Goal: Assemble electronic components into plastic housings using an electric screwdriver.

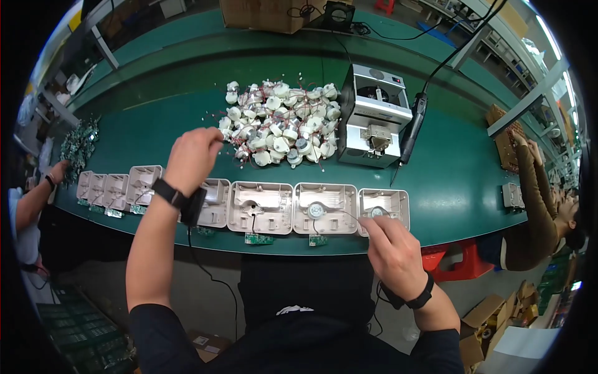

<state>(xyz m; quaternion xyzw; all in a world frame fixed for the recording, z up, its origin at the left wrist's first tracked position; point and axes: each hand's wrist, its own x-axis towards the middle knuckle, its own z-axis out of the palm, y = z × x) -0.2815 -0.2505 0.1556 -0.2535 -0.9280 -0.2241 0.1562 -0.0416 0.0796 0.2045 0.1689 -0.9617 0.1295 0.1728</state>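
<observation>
My left hand (194, 159) reaches to the left edge of a heap of small round white-and-silver parts with red wires (281, 124), which resemble little motors. Its fingers are closed at the heap; what they hold, if anything, is hidden. Low on the right, my right hand (397, 254) pinches a thin wire (344, 213) over the two rightmost housings. That wire runs toward a round part (316, 210) sitting in one white plastic housing (325, 187). The rightmost housing (398, 198) also contains a round part, and the housing to the left (260, 187) shows only wires and a central hole.
Green circuit boards (259, 239) hang at the bench's front edge. Behind the housings stands a grey machine (375, 115), with a corded black tool (413, 128) beside it. More housings (116, 190) line up leftward. Other people work at both sides; a red stool (464, 262) is below right.
</observation>
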